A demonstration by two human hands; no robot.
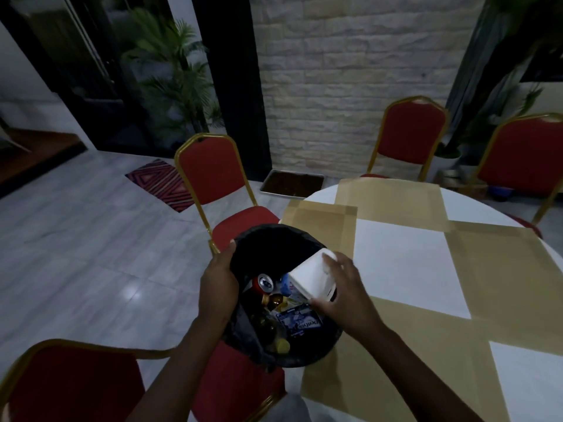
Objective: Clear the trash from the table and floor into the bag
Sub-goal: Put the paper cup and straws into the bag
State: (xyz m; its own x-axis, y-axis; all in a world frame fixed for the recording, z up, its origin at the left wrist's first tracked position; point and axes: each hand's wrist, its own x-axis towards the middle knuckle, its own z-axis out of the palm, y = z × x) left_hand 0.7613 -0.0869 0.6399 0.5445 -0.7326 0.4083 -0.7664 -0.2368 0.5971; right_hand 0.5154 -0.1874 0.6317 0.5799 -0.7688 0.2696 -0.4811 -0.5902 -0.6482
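Black bag [243, 339], left grip [217, 284] holding its rim, holds a can [264, 283]; right grip [342, 295] clasps a white box [310, 277]

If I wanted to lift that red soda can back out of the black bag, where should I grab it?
Probably by its top rim, coming straight down through the bag's mouth. The red soda can stands with its silver top facing up, and its body is wedged between bottles and wrappers, so only the top is free. The left hand holds the black bag open; the right hand and its white cup crowd the right side.
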